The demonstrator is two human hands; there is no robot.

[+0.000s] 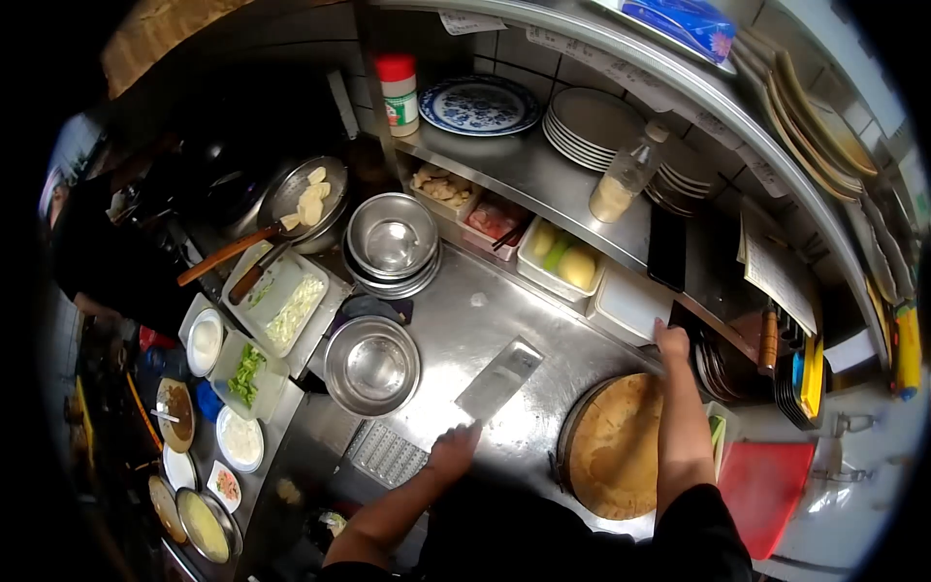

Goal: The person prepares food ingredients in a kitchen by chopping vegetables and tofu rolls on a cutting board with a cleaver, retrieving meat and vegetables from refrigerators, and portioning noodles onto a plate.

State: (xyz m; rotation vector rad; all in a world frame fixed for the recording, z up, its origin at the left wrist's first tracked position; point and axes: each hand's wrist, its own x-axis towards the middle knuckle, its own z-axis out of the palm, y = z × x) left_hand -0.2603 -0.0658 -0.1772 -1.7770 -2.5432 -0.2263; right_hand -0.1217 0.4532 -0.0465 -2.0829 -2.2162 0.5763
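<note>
My left hand (454, 452) is closed at the near end of a cleaver (499, 378), whose wide rectangular blade lies over the steel worktop (465, 310). My right hand (671, 339) reaches under the shelf, its fingers curled at the right corner of a white container (626, 303); the fingertips are partly hidden. Below my right forearm sits a round wooden chopping block (613, 448). Left of the cleaver stands a steel bowl (372, 367), and a metal grater (388, 452) lies near my left wrist.
Stacked steel bowls (392, 236) stand behind. Along the back are tubs, one with yellow-green vegetables (574, 264). The shelf (514, 170) carries plates (593, 124) and a bottle (626, 177). A red board (766, 495) is at right; tubs of chopped greens (246, 374) and a co-worker's arm (95, 305) are left.
</note>
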